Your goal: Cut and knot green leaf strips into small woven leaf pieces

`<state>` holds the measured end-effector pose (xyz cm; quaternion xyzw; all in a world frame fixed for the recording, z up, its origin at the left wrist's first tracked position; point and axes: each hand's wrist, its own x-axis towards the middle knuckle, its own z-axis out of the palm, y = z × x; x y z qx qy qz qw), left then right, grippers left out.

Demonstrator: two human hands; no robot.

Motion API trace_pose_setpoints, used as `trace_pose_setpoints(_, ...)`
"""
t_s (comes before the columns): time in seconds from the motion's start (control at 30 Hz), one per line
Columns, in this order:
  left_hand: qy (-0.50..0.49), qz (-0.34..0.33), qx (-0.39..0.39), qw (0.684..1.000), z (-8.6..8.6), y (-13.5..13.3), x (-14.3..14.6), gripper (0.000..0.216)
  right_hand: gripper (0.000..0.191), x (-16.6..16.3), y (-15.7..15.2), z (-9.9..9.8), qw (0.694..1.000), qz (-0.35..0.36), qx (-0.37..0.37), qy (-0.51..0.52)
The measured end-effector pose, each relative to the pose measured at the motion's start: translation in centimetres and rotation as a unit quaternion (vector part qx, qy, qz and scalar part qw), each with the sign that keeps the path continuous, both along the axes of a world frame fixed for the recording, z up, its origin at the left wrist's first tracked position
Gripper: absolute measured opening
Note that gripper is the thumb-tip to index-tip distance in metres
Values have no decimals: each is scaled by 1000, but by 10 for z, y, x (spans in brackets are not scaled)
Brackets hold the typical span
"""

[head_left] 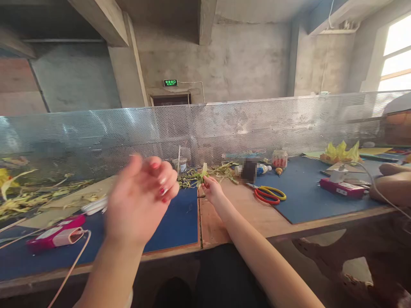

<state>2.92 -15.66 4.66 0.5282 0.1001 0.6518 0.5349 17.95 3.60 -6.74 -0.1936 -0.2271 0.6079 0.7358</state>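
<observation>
My left hand [139,199] is raised above the blue mat [180,222], blurred by motion, with its fingers curled inward; I cannot see anything in it. My right hand [212,190] reaches forward to the seam between the table boards and pinches a small yellow-green leaf piece [203,172]. Just beyond it lies a heap of green stems and leaf scraps [212,173].
Red and yellow scissors [269,194] lie right of my right hand. Pink devices sit at the left [54,234] and right [341,188], each with a cable. A perforated metal screen [224,128] closes the table's back. Another person's arm [388,186] rests at the far right. Yellow petals [341,153] lie beyond it.
</observation>
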Motion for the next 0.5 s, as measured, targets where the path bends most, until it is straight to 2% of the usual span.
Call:
trace_pose_setpoints(0.03,44,21,-1,999,-2,18,5,17,18,0,0,0,1000,-2,3,3)
trace_pose_setpoints(0.07,122,71,-5,990,-5,38,10,15,21,-1,0,0,1000,-4,7,4)
trace_pose_setpoints(0.1,225,152,3,962,-11,61,14,15,22,-1,0,0,1000,-5,11,5)
trace_pose_setpoints(0.13,349,229,8,909,-17,82,19,17,23,-1,1,0,1000,-6,15,6)
trace_pose_setpoints(0.17,391,252,5,885,-25,103,22,17,23,-1,1,0,1000,-8,18,5)
trace_pose_setpoints(0.23,428,295,10,854,-40,134,27,13,24,-1,1,0,1000,-10,25,4)
trace_pose_setpoints(0.3,450,340,29,825,-52,153,29,7,25,-2,1,0,999,-11,31,2)
trace_pose_setpoints(0.4,478,374,48,793,-63,167,31,10,25,-2,0,0,999,-11,40,-2)
trace_pose_setpoints(0.5,498,389,46,774,-69,177,36,15,27,-3,-1,1,999,-9,52,-7)
